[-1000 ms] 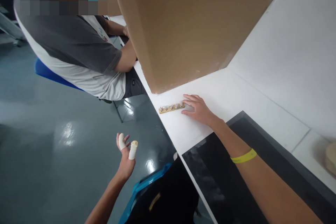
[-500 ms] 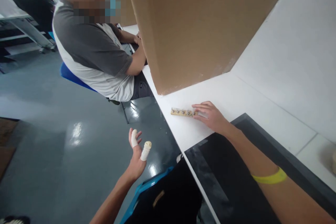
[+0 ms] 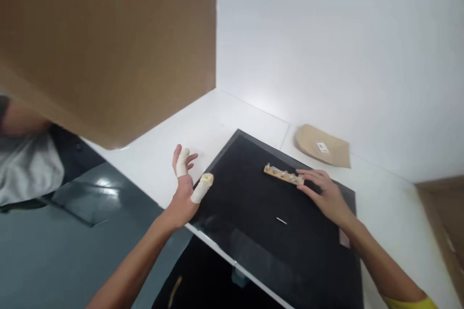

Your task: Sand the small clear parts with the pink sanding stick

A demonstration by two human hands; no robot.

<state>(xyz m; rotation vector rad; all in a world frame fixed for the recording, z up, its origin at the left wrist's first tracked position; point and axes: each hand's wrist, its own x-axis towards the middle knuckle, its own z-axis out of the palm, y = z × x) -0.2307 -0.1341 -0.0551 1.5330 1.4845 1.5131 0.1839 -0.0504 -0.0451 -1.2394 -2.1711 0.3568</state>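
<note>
My right hand (image 3: 324, 195) pinches the right end of a narrow wooden strip (image 3: 283, 174) between thumb and fingers. Several small shiny metal pieces line the strip's top, and the strip is over the black mat (image 3: 253, 203). My left hand (image 3: 185, 193) is held up near the mat's left corner, fingers apart, with nothing in it. White wraps cover its thumb and one finger. A thin, light-coloured stick (image 3: 282, 221) lies on the mat, below and left of my right hand.
A large cardboard box (image 3: 145, 48) stands on the white table (image 3: 170, 140) at the upper left. Behind the mat lies a brown paper packet (image 3: 322, 145) with a label. Another cardboard piece (image 3: 444, 222) is at the right edge. A person's arm (image 3: 23, 118) shows at the far left.
The view has swung to the right. My right hand has carried the wooden strip from the bare white table to over the black mat. My left hand, still spread, is now beside the mat.
</note>
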